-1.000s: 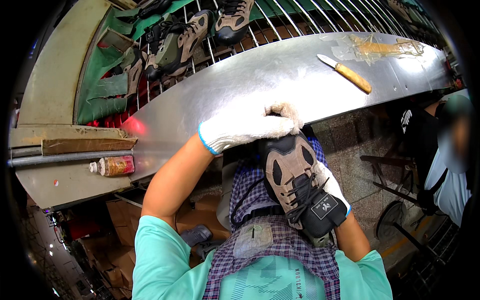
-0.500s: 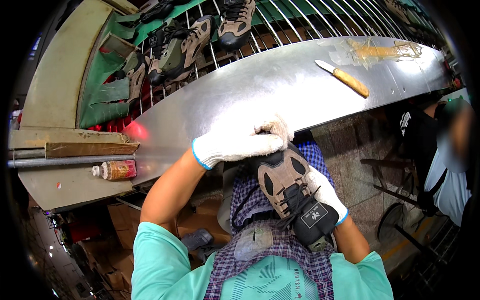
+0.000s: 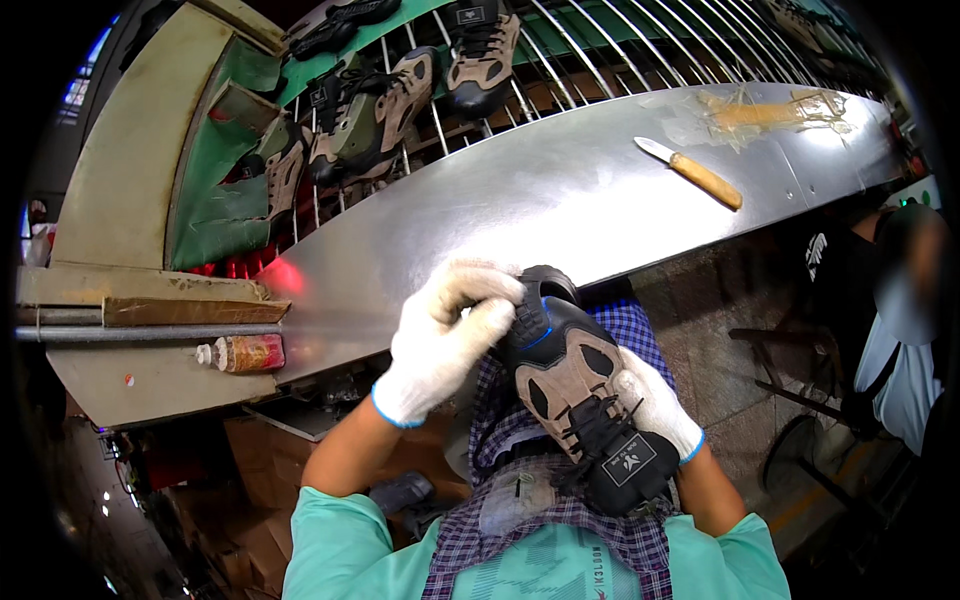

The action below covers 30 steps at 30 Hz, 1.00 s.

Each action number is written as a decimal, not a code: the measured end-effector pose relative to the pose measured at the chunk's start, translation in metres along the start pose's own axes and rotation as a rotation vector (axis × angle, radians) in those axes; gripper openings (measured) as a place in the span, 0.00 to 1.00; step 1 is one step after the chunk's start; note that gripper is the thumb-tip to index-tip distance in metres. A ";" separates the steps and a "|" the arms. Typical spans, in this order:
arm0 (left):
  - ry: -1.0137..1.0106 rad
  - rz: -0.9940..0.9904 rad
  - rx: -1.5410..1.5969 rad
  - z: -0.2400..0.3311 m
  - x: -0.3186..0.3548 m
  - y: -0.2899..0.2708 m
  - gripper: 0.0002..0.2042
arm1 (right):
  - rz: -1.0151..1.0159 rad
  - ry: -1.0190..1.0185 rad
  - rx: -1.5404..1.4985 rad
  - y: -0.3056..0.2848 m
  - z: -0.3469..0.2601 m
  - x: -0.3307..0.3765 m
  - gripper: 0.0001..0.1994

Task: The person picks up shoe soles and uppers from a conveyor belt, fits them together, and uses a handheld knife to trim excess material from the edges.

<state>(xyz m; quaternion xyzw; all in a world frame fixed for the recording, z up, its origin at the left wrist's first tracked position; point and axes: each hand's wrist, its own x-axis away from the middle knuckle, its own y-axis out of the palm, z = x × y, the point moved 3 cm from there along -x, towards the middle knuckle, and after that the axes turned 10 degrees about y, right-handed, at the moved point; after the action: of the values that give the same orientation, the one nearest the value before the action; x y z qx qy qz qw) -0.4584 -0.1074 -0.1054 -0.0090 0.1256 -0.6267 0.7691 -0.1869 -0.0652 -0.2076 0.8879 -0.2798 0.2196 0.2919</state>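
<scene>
In front of my lap is a tan and black sneaker [image 3: 572, 375], its toe toward the bench and its laced tongue toward me. My right hand [image 3: 655, 405], in a white knit glove, grips the shoe along its right side; the fingers underneath are hidden. At the toe is a black ribbed rubber sole piece [image 3: 528, 322] with a blue line along its edge. My gloved left hand [image 3: 450, 325] pinches that piece between thumb and fingers. A curved black end [image 3: 552, 280] rises beyond the toe; how it joins the rest is unclear.
A metal bench [image 3: 480, 215] spans the front, with a wooden-handled knife [image 3: 705, 180] on its right half. Behind it, several similar shoes [image 3: 482, 60] rest on a rack of metal bars [image 3: 600, 50]. A bottle [image 3: 245, 353] lies at left. A person [image 3: 905, 330] is at right.
My left hand has drawn back from over the toe toward its left side, uncovering the black piece and its blue edge. My right hand still grips the shoe. The view has shifted slightly.
</scene>
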 end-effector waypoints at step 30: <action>0.336 -0.591 -0.286 -0.005 -0.054 0.015 0.33 | -0.086 0.016 -0.760 -0.029 0.040 0.009 0.35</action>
<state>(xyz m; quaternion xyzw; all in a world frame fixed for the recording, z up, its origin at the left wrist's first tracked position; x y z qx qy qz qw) -0.4550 -0.0512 -0.1032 -0.0493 0.3286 -0.7906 0.5143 -0.1533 -0.0750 -0.2435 0.7254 -0.3016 0.0946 0.6114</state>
